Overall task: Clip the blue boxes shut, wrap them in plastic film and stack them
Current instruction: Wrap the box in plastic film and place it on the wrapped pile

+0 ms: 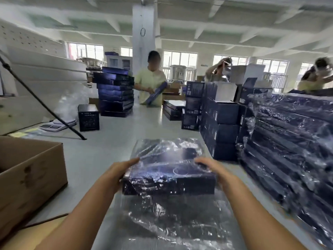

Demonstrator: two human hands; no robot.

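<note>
Left hand (119, 171) and right hand (210, 167) each grip one side of blue box (169, 177), sleeved in plastic film (167, 149) over the near table (100, 152) beside wrapped stack (288, 141); likely risk: slick loose film lets box slip or tears on a corner.

- The camera is riding on the person's head, facing forward and down the table (111, 134).
- It is sitting close above the blue box (169, 175), catching far windows (180, 60).

No lettering can be read.
Pale print shows on the small dark box (88, 117) and the stacked blue boxes (115, 92) beside it, too blurred to make out.
</note>
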